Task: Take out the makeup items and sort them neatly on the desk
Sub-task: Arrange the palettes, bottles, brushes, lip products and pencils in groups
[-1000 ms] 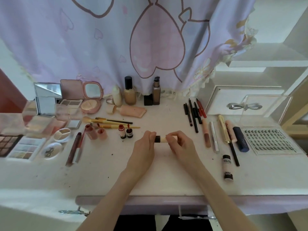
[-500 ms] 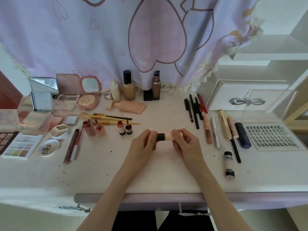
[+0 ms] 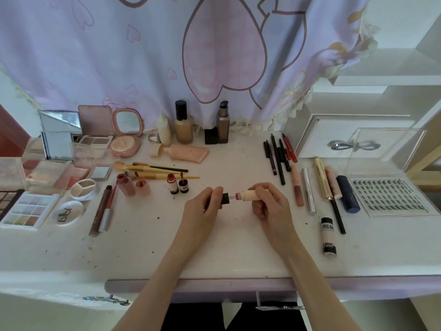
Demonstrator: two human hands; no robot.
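Cap now pulled off tube: earlier the two sat joined between the hands, now a gap shows with a thin wand bridging them. Hands have spread slightly apart.

Desk white, speckled, items laid out across it. Curtain lilac with pink hearts hangs behind. Clear box far right, lash tray in front of it. Palettes far left, round compact reads "blbl" beside them. Open mirror compacts back left. Foundation bottles upright at back centre. Brushes left of centre; two mini bottles just beside them. Pencils and tubes in a row right of centre. Tube lying near right, label reads "PINK BOO…", rest unclear.

Left hand pinches black cap with curled fingers. Right hand grips cream tube, pink neck facing cap. Both held just above desk centre, cap and tube apart, wand between them.
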